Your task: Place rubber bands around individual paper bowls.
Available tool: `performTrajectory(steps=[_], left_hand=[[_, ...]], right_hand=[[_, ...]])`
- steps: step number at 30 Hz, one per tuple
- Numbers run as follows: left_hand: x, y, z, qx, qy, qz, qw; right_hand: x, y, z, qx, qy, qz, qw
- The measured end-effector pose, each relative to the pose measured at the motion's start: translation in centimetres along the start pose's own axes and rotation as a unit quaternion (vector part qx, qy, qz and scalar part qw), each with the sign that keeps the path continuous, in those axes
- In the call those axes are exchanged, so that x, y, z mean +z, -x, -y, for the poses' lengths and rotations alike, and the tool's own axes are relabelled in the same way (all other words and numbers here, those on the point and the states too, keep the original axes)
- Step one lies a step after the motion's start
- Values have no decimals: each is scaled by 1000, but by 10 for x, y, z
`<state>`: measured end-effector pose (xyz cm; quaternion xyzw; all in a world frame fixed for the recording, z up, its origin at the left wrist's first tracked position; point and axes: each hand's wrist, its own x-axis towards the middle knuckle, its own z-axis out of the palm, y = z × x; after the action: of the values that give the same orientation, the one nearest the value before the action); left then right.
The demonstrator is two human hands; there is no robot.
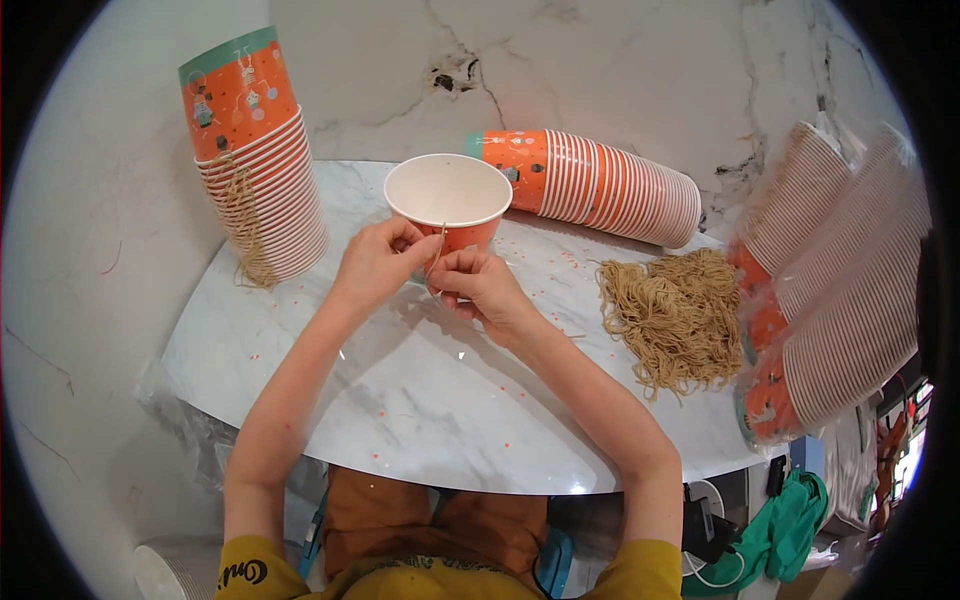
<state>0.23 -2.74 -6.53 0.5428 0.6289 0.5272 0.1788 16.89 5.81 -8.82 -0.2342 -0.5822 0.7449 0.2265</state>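
A paper cup (447,192), white inside and orange outside, stands upright on the marbled table in front of me. Against its near side, just below the rim, my left hand (382,262) pinches a thin tan cord (437,258). The fingers of my right hand (484,291) are closed on the same cord a little lower down. A short length of it runs between both hands along the cup wall. Whether the cord passes through the cup is hidden by my fingers.
A tall cup stack (262,190) with cords hanging down its side stands at left. Another stack (620,190) lies behind the cup. Right of my hands sits a heap of tan cords (672,318), beside plastic-wrapped stacks (850,300). Small orange paper dots litter the table (450,420).
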Motion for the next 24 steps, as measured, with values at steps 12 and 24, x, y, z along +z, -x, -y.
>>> performTrajectory(steps=[12, 24], left_hand=[[6, 13, 16, -17, 185, 6, 982], [-5, 7, 22, -252, 539, 83, 799]], right_hand=[[10, 6, 3, -45, 57, -45, 996], [-3, 9, 13, -110, 71, -95, 987]])
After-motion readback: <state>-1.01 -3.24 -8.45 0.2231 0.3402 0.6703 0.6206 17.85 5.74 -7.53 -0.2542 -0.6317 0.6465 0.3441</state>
